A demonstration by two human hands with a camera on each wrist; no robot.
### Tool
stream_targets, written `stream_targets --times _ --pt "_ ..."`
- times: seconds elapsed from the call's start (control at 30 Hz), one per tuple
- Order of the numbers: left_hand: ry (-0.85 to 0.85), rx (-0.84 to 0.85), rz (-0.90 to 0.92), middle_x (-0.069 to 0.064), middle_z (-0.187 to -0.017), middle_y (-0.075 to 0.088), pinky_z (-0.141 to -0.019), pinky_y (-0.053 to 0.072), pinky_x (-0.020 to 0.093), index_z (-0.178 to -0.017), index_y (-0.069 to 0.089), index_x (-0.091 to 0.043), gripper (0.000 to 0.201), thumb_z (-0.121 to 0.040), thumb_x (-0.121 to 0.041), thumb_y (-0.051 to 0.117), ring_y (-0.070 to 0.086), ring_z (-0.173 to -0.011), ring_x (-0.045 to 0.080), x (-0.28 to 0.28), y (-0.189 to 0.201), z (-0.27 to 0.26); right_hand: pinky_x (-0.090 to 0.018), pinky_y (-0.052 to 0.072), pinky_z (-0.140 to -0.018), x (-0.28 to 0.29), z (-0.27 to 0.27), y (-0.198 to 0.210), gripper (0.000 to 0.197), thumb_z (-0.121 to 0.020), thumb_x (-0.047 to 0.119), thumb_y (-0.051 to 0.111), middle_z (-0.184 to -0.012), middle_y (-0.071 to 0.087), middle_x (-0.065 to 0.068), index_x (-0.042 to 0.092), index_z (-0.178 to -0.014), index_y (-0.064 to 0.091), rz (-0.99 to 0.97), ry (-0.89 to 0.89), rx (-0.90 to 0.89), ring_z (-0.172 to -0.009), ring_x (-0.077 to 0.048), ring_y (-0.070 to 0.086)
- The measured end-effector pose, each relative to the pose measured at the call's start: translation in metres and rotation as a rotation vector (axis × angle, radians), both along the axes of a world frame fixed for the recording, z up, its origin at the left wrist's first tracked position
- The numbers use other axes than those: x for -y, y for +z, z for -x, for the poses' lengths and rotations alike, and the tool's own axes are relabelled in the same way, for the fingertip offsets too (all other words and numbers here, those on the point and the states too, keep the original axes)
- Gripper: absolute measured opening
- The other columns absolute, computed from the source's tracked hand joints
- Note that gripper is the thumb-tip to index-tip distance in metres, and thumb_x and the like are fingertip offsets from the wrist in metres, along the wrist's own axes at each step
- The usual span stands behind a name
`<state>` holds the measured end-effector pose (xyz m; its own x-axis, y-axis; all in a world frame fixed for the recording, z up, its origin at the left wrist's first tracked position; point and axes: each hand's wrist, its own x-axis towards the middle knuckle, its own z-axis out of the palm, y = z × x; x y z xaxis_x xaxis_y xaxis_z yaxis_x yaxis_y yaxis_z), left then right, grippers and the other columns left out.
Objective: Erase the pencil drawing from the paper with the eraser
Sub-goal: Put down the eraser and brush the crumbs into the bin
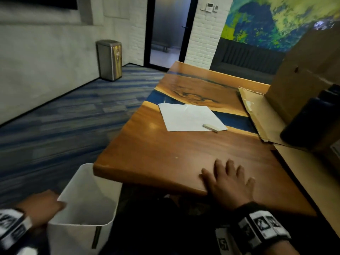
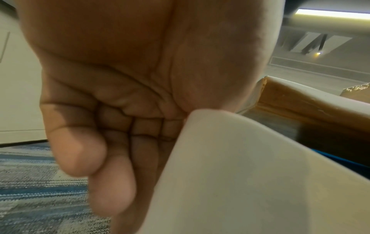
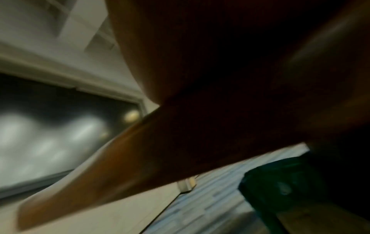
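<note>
We see the paper [image 1: 191, 117] lying flat on the wooden surface [image 1: 165, 153], toward its far half, partly over the blue resin band. The eraser [image 1: 210, 128] rests on the paper's near right corner, just at the edge, with no hand near it. No pencil marks can be made out on the sheet from the head view. Our right hand [image 1: 227, 181] lies palm down on the near edge of the surface, well apart from the paper, its fingers [image 1: 219, 167] straight and spread, holding nothing. Our left hand [image 1: 42, 207] is low beside the surface at the rim of the white waste bin [image 1: 81, 214]; in the left wrist view its fingers [image 2: 112, 186] lie close together behind the bin wall [image 2: 250, 174] with the thumb base against the rim, but we cannot tell whether they clamp it. A cardboard box [image 1: 301, 78] and a dark bottle [image 1: 311, 124] stand to the right of the paper
</note>
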<state>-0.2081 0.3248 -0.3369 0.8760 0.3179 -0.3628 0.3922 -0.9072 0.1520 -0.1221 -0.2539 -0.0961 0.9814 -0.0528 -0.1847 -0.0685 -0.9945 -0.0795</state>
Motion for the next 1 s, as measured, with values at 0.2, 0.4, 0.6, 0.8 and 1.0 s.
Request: stream_targets --times 0.2,0.4,0.6,0.8,1.0 --pt "-0.017 -0.173 -0.079 0.010 -0.117 0.066 -0.079 0.042 0.025 -0.110 0.069 -0.012 0.039 -0.103 -0.039 0.044 0.063 -0.110 0.021 0.120 0.154 0.010 -0.067 -0.013 -0.111 -0.167 0.017 0.000 0.086 -0.083 0.083 0.008 -0.165 -0.010 -0.004 0.037 -0.155 0.004 -0.107 0.509 -0.070 -0.150 -0.033 -0.015" --pt "0.147 -0.115 0.029 0.012 -0.113 0.070 -0.069 0.040 0.026 -0.087 0.063 -0.014 0.031 -0.096 -0.041 0.051 0.067 -0.103 0.024 0.120 0.163 0.013 -0.041 0.041 -0.109 -0.184 0.008 0.033 0.048 -0.097 0.051 0.050 -0.142 0.054 0.009 0.040 -0.143 0.045 -1.053 0.627 -0.202 -0.128 -0.009 0.051" --pt "0.134 -0.150 0.021 0.010 -0.116 0.069 -0.079 0.048 0.028 -0.108 0.069 -0.011 0.037 -0.092 -0.040 0.052 0.066 -0.104 0.027 0.117 0.158 0.012 -0.064 0.024 -0.112 -0.151 -0.070 0.025 0.090 -0.076 0.085 0.029 -0.153 0.035 -0.015 0.025 -0.139 0.047 -0.061 0.259 -0.209 -0.141 -0.042 0.030" --pt "0.124 -0.130 0.016 0.009 -0.116 0.070 -0.071 0.041 0.025 -0.105 0.069 -0.010 0.036 -0.094 -0.040 0.051 0.067 -0.103 0.024 0.111 0.157 0.012 -0.069 0.011 -0.113 -0.223 -0.002 0.033 0.074 -0.085 0.080 0.030 -0.163 0.018 0.005 0.043 -0.149 0.028 -0.220 0.838 -0.223 -0.151 -0.027 0.013" --pt "0.092 -0.105 -0.010 0.007 -0.105 0.068 -0.057 0.037 0.025 -0.092 0.066 -0.014 0.029 -0.097 -0.038 0.050 0.062 -0.086 0.018 0.114 0.156 0.012 -0.070 0.010 -0.111 -0.228 -0.034 0.035 0.077 -0.087 0.079 0.027 -0.164 0.010 -0.004 0.035 -0.150 0.030 -0.039 0.628 -0.218 -0.150 -0.039 0.005"
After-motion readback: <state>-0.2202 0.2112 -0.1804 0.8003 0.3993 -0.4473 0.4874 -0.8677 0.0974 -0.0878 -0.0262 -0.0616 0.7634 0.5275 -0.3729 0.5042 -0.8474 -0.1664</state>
